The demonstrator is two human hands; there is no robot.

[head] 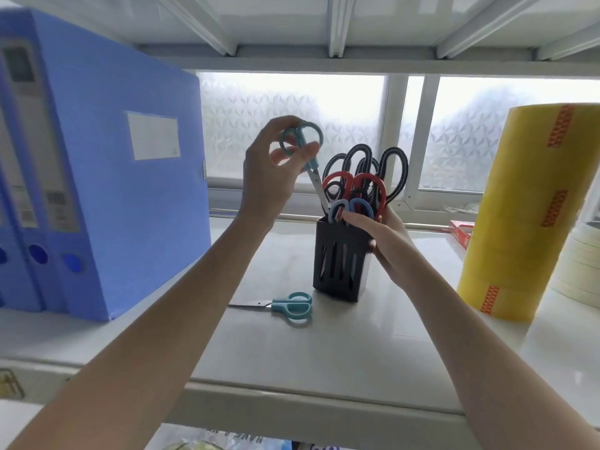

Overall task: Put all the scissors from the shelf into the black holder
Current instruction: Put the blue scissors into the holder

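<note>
A black slotted holder [337,264] stands on the white shelf [324,358] and holds several scissors with black, red and blue handles [360,183]. My right hand [386,238] grips the holder's upper right side. My left hand [276,170] holds a teal-handled pair of scissors [305,147] by its handles, blades pointing down with the tips at the holder's left rim. Another teal-handled pair [292,307] lies flat on the shelf in front of the holder, blades pointing left.
Blue file boxes [107,203] stand upright at the left. A tall stack of yellow tape rolls [526,216] and pale tape rolls [581,264] fill the right. A red box [461,233] lies behind them. A frosted window is at the back.
</note>
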